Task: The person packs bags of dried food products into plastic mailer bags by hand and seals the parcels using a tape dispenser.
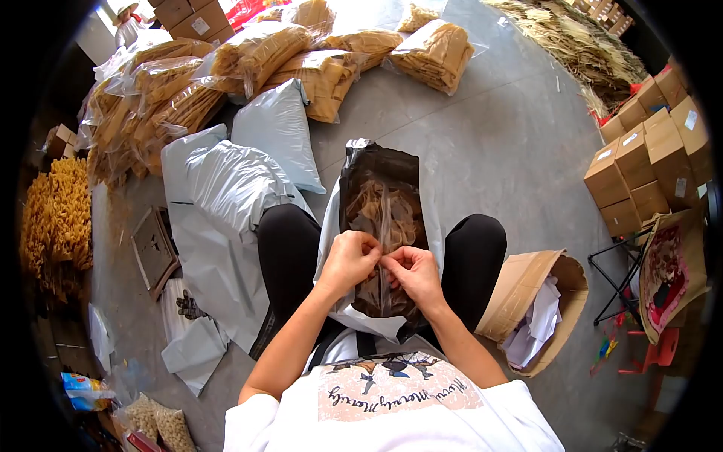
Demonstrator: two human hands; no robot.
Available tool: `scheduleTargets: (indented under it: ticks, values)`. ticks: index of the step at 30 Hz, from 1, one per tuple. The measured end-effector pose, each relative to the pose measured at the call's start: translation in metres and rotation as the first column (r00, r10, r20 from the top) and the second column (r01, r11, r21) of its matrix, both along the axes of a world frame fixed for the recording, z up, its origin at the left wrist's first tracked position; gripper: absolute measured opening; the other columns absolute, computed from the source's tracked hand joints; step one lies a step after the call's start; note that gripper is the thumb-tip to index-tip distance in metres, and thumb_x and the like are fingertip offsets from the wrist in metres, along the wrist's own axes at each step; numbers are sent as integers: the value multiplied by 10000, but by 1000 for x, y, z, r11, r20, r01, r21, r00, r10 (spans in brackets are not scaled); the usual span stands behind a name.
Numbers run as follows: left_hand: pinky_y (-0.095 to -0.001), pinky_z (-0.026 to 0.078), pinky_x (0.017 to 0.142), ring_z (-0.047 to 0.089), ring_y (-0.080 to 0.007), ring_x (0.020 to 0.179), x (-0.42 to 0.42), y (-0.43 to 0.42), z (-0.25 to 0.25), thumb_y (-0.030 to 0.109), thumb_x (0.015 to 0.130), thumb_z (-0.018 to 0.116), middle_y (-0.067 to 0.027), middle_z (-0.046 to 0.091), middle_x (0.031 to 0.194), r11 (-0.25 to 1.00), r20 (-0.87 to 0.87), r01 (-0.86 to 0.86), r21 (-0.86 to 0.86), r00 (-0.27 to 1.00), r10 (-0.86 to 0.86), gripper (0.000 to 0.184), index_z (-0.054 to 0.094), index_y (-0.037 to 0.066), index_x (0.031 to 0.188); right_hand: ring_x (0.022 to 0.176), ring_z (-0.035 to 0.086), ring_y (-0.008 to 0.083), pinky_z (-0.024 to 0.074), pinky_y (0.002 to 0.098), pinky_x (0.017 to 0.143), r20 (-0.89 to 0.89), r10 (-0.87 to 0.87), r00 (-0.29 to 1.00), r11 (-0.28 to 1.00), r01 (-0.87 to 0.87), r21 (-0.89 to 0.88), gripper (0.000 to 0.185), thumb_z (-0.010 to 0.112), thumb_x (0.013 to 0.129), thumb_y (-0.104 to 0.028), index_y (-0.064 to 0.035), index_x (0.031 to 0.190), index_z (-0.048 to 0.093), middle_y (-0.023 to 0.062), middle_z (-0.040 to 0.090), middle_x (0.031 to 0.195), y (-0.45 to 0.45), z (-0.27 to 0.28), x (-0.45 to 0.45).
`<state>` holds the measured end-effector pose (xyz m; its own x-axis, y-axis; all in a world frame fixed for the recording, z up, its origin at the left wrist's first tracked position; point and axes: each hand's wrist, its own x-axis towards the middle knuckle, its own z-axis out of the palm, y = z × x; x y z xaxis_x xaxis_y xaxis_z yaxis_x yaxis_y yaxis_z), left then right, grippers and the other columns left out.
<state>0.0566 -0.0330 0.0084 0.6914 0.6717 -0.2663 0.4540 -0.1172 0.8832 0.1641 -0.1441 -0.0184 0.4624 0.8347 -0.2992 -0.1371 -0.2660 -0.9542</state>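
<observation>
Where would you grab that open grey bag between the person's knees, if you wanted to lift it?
Probably by both long edges of the grey bag, one hand each side, coming from above: its mouth gapes upward with those edges exposed, and the knees flank it. I'd avoid the middle, where the clear plastic bag lies inside and the left hand and right hand meet.

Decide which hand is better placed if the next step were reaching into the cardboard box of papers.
Probably the right hand: the cardboard box is on the person's right, beyond the right knee. The left hand is farther away, and both seem to pinch the clear bag.
</observation>
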Motion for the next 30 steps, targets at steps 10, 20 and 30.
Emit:
scheduleTargets:
  ticks: [10,20,30]
  values:
    - [-270,488,480,635,-179,515,-3,-11,-23,14,732,588,-125,626,611,976,17,-88,200,996,86,95,621,-69,765,506,567,59,459,209,470,52,-99,994,994,97,46,137,634,832,-77,17,736,607,19,608,596,-5,2,-7]
    - [-365,478,689,574,-288,822,12,10,46,83,719,690,-85,572,782,419,124,-225,880,959,254,286,575,20,974,807,618,261,491,342,715,752,-134,646,983,-10,184,222,640,799,-118,13,966,578,158,620,930,7,45,5]
    - [-431,476,610,618,-363,705,-2,41,51,62,778,579,-193,606,693,691,-34,-147,708,970,241,110,584,10,875,1275,262,439,222,539,1044,930,209,303,942,-317,-108,560,657,765,-271,-42,1248,493,231,284,1403,22,14,-3]
